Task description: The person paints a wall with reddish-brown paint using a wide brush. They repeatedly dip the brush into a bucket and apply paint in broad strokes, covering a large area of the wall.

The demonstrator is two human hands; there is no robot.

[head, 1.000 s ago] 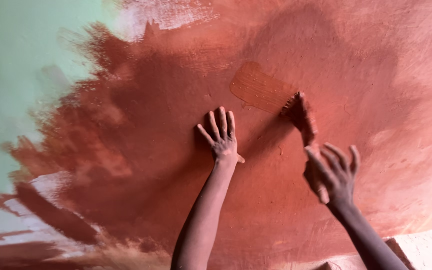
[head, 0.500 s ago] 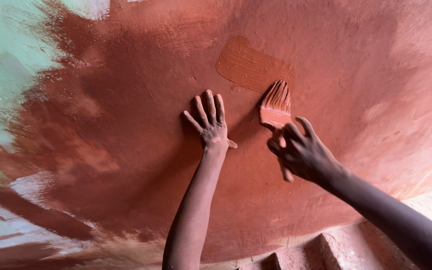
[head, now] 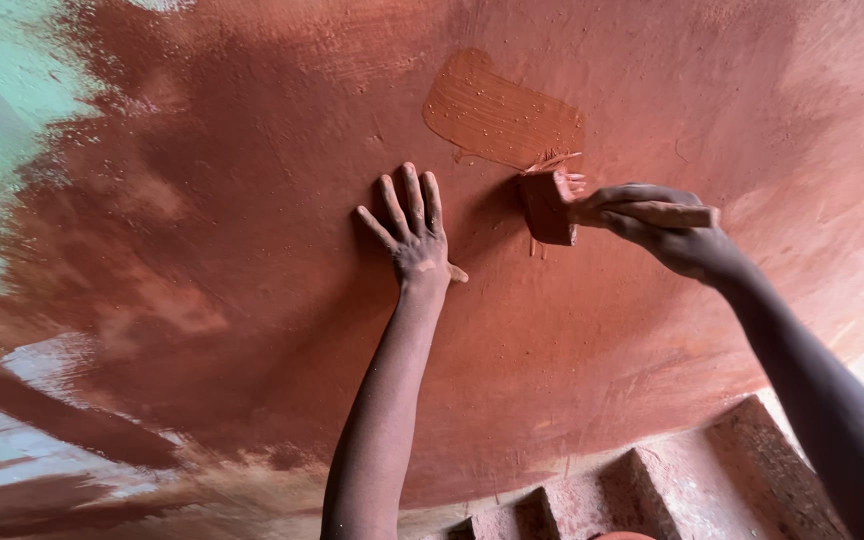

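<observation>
Two hands are raised: the left hand is spread flat on the red-brown wall, while the paintbrush is clasped by the right hand, bristles against a glossy wet patch.

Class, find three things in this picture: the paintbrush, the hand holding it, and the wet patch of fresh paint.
Paintbrush (head: 549, 205), head view, on its bristle block.
Right hand (head: 667, 232), head view, on the back of the hand.
Wet patch (head: 497, 112), head view, on its glossy middle.
</observation>
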